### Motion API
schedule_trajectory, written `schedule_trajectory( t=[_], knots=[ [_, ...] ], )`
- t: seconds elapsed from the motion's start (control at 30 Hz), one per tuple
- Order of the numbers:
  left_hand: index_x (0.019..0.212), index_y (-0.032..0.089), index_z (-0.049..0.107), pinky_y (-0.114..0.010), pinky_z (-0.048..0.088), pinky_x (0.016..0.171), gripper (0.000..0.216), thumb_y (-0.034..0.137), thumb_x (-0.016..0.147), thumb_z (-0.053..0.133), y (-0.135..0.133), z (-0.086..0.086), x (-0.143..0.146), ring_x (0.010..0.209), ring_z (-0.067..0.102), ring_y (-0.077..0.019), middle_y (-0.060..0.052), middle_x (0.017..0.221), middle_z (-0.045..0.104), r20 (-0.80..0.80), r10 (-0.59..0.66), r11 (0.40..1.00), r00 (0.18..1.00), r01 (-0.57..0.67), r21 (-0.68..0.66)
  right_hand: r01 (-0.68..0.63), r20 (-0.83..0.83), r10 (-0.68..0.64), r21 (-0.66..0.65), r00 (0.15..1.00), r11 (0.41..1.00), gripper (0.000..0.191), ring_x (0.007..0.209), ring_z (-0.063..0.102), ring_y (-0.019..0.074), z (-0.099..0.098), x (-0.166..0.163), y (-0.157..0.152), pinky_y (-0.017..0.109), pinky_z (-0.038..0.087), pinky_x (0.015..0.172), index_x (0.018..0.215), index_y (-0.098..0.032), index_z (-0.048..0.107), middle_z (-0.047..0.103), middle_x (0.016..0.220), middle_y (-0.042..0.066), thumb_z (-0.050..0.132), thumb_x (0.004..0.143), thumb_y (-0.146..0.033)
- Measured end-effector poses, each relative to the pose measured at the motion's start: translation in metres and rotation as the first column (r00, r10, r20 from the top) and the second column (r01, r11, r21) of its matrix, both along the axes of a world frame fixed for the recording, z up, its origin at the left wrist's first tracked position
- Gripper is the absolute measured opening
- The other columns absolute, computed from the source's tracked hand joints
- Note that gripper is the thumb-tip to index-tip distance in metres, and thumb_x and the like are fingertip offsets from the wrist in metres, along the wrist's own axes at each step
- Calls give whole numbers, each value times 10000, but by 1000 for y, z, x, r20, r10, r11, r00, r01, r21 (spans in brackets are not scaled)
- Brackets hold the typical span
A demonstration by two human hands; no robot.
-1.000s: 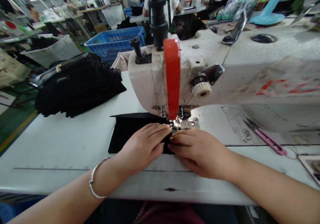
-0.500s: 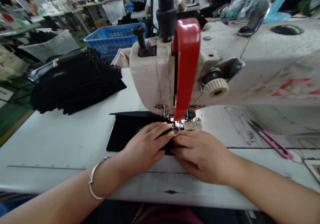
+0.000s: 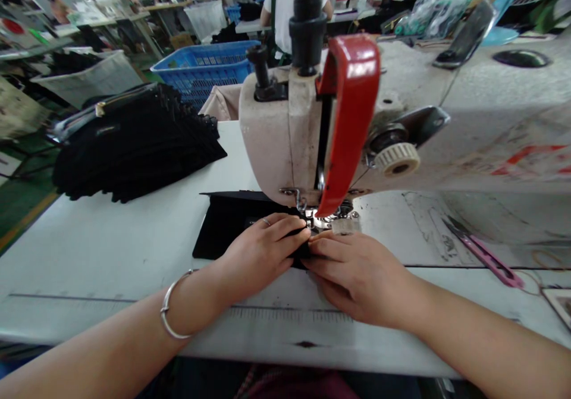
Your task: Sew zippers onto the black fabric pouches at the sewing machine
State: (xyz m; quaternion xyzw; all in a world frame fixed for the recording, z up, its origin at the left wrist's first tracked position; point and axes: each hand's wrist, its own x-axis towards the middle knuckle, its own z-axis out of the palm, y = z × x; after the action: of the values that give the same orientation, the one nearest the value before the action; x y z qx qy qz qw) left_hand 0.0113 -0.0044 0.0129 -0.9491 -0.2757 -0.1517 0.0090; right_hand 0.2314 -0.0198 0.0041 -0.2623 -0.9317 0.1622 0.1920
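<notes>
A black fabric piece (image 3: 223, 228) with a small label lies folded on the table, its right part reaching the presser foot (image 3: 322, 222) of a sewing machine (image 3: 267, 131). My left hand (image 3: 263, 247), with a ring and a bracelet, presses on the fabric with its fingers close together, fingertips just left of the foot. Just in front of the foot, my right hand (image 3: 357, 274) pinches the fabric's right end with bent fingers. The two hands' fingertips nearly meet. Beneath the hands, part of the fabric is hidden, and the needle cannot be made out.
Black zippered fabric pieces (image 3: 134, 143) are piled on the table's left. Pink-handled thread snips (image 3: 486, 256) lie to the right. A red lever (image 3: 357, 113) fronts the machine head. Behind stand a blue crate (image 3: 205, 63) and a seated person (image 3: 282, 12). A printed ruler (image 3: 285, 314) runs along the table's front.
The fabric's left part has shifted slightly away from me and to the right. Both hands stay on it, nearly in place. The camera view has shifted a little.
</notes>
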Motion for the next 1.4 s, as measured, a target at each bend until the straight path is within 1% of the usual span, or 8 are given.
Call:
schedule_trajectory(
  t=[0.17, 0.33, 0.5, 0.8, 1.0, 1.1, 1.23, 1.4],
  knots=[
    [1111, 151, 626, -339, 498, 1036, 273, 71, 869, 527, 7, -1, 0, 1128, 600, -191, -67, 1145, 660, 21, 11, 1000, 1000, -11, 29, 15, 25, -16, 17, 1000, 1000, 248, 999, 590, 253, -2, -3, 1, 416, 514, 832, 1064, -145, 666, 649, 1032, 92, 490, 894, -186],
    [1132, 134, 620, -374, 522, 993, 251, 114, 895, 540, 1, -7, -4, 1077, 623, -206, -87, 1137, 664, 104, 60, 998, 993, -62, 21, 8, 14, -9, 34, 1000, 999, 252, 1038, 581, 251, -2, -1, -1, 415, 500, 878, 1091, -138, 659, 654, 1053, 98, 489, 911, -186],
    [1000, 107, 636, -291, 529, 958, 107, 116, 927, 559, -13, -3, -4, 1001, 645, -152, -61, 1019, 706, 201, 2, 999, 980, -10, 41, 5, -31, -3, 66, 1000, 998, 220, 970, 588, 215, -2, 2, -3, 371, 476, 860, 1073, -149, 655, 662, 1018, 79, 498, 921, -175],
    [1035, 80, 633, -310, 548, 943, 132, 90, 936, 545, -10, -7, -6, 1040, 638, -170, -83, 1052, 699, 158, -76, 997, 984, 71, 38, 46, 39, -52, 143, 998, 989, 179, 762, 498, 207, -1, 5, -4, 376, 351, 678, 989, -188, 678, 588, 824, 34, 517, 922, -226],
    [1072, 99, 628, -317, 560, 953, 161, 117, 963, 511, -10, -7, -9, 1090, 633, -164, -89, 1103, 694, 165, -76, 994, 983, 87, -60, -34, -13, 35, 59, 999, 998, 194, 737, 500, 186, 2, 12, 1, 353, 358, 679, 950, -161, 694, 587, 799, 40, 503, 921, -185],
    [1093, 130, 628, -304, 566, 950, 173, 115, 957, 522, -11, -9, -10, 1092, 633, -149, -68, 1114, 695, 174, -59, 992, 983, 77, -98, -25, -49, 26, 13, 998, 1000, 214, 740, 506, 182, 4, 15, 3, 342, 375, 692, 959, -152, 704, 594, 797, 45, 495, 918, -157],
    [1097, 123, 630, -313, 546, 978, 184, 93, 937, 544, -10, -10, -9, 1101, 628, -157, -68, 1098, 704, 140, -81, 995, 987, 88, -44, 22, -60, -22, -5, 998, 1000, 211, 769, 514, 182, 5, 16, 4, 333, 392, 713, 975, -152, 707, 616, 855, 55, 506, 912, -142],
    [1066, 105, 631, -320, 529, 979, 168, 82, 927, 539, -10, -8, -9, 1083, 631, -175, -93, 1081, 695, 136, -106, 994, 985, 107, 2, 14, -34, -12, 48, 999, 999, 194, 752, 495, 177, 4, 15, 3, 336, 364, 687, 994, -165, 699, 610, 887, 53, 523, 913, -158]
  ],
)
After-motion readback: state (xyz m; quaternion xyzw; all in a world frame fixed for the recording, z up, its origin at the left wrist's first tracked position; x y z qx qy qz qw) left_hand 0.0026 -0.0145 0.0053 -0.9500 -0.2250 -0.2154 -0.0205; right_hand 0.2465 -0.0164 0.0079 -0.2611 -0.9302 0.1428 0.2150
